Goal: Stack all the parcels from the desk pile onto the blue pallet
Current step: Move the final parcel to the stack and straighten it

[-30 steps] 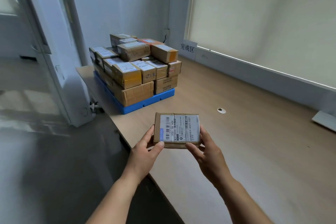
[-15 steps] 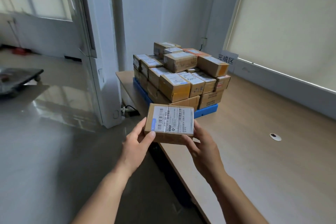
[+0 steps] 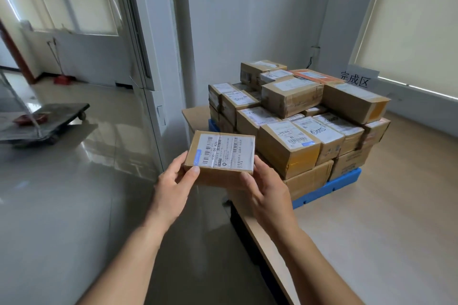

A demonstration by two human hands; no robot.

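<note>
A small flat cardboard parcel (image 3: 220, 156) with a white barcode label faces up, held in the air between both hands. My left hand (image 3: 173, 183) grips its left edge with the thumb on top. My right hand (image 3: 266, 190) grips its right lower edge. The parcel hovers just left of the blue pallet (image 3: 324, 189), which lies on the wooden desk (image 3: 371, 230). Several brown parcels (image 3: 292, 111) are stacked on the pallet in layers, close to the held one.
A white pillar and door frame (image 3: 158, 57) stand left of the desk corner. A flat trolley (image 3: 44, 121) sits on the shiny floor at far left. A sign with characters (image 3: 355, 79) stands behind the stack by the window blind.
The view has swung left and closer to the pallet. The held parcel now sits nearer the stack's left front, still in both hands.
</note>
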